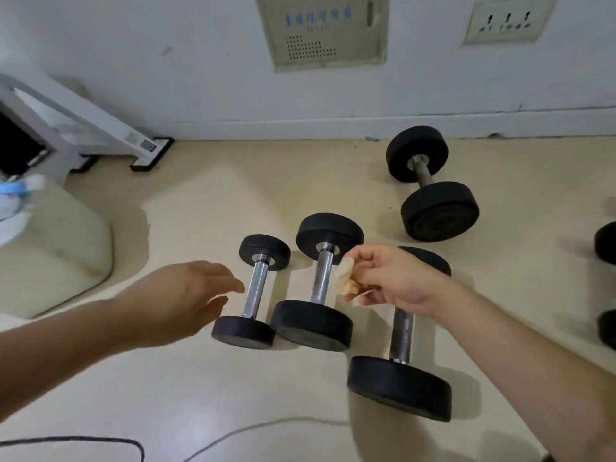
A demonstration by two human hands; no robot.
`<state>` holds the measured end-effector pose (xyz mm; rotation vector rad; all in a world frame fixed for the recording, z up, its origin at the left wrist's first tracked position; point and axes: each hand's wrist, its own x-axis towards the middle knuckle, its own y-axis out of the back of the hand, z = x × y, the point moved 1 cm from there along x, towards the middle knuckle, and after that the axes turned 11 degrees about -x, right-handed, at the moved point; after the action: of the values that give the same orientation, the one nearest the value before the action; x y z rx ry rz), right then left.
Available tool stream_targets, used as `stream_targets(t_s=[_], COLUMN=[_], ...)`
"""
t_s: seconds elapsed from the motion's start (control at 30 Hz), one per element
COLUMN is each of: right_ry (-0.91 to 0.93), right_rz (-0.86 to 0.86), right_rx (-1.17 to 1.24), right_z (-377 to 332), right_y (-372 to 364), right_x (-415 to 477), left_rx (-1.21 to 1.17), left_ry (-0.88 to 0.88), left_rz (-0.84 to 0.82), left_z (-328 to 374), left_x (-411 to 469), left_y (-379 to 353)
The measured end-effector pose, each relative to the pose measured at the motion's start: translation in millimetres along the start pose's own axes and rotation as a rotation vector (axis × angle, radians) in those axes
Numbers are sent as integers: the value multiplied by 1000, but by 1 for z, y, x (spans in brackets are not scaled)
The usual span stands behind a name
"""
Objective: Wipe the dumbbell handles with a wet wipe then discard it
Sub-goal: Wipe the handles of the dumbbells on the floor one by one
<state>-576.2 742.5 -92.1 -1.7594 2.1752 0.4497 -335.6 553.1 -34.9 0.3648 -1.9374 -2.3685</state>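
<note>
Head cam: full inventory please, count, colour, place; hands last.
dumbbells: four whole, black heads, metal handles; three side by side mid-floor, one by the wall
cut-off dumbbell: one, black, right edge
wet wipe: one, off-white, crumpled, held mid-frame
cables: two, black and white, near floor
cushion: one, cream, left
appliance: one, white, upper left by the wall
wall panel: one, beige, wall centre
socket: one, beige, wall upper right
left hand: one, open, beside the smallest dumbbell
right hand: one, pinches the wet wipe above the dumbbells
</note>
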Motion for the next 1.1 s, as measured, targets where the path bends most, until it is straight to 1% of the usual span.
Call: stream_targets(t_s=[0.03, 0.1, 0.13, 0.2, 0.23, 0.27, 0.3, 0.37, 0.47, 0.53, 0.6, 0.67, 0.73, 0.8, 0.87, 0.93, 0.97, 1.03, 1.07, 1.1], right_ry=[18, 54, 73, 112, 125, 135, 141, 149, 170, 190, 184, 121, 7, -132, -270, -330, -334, -280, -236, -198], right_rz=[-30, -62, -62, -61, -63, -58, -41, 14, 108, 161, 162, 100, 46, 39, 98, 205, 283, 439, 497, 530], right_rx=[5, -32, -60, -129, -166, -201, -235, -318, -469, -495, -479, -436, -414, -412, -341, -273, -275, -364, -423, -474], right_z=[-14, -36, -46, -61, -67, -73, -78, -86, -98, -102, -106, -107, -107, -101, -85, -61, -45, -14, -1, 8], right_y=[-4, -12, -15, -25, -31, -39, -47, -63, -84, -94, -104, -112, -118, -125, -134, -146, -155, -173, -183, -192], right_x=[1, 2, 2, 4, 6, 8, 11, 21, 37, 50, 64, 79, 95, 112, 128, 137, 142, 152, 155, 157], left_rx=[-53, -265, -409, -836, -1040, -1192, -1282, -1414, -1617, -1745, -1751, -1683, -1629, -1589, -1545, -1497, -1459, -1363, -1351, -1393], left_ry=[127, 397, 482, 573, 570, 545, 509, 464, 475, 487, 501, 513, 486, 469, 504, 554, 567, 583, 608, 643], left_rz=[65, 117, 144, 182, 178, 158, 149, 194, 329, 428, 508, 524, 452, 351, 285, 254, 225, 170, 162, 155], left_z=[-3, -5, -4, 9, 17, 22, 26, 29, 17, 0, -21, -46, -70, -86, -100, -108, -114, -127, -131, -135], left_x=[-4, -9, -8, -3, 0, 5, 12, 22, 26, 19, 10, 2, -5, -7, -5, 0, 3, 10, 13, 15], left_y=[9, 22, 25, 28, 27, 24, 21, 14, 2, -6, -13, -23, -36, -48, -64, -83, -94, -115, -124, -133])
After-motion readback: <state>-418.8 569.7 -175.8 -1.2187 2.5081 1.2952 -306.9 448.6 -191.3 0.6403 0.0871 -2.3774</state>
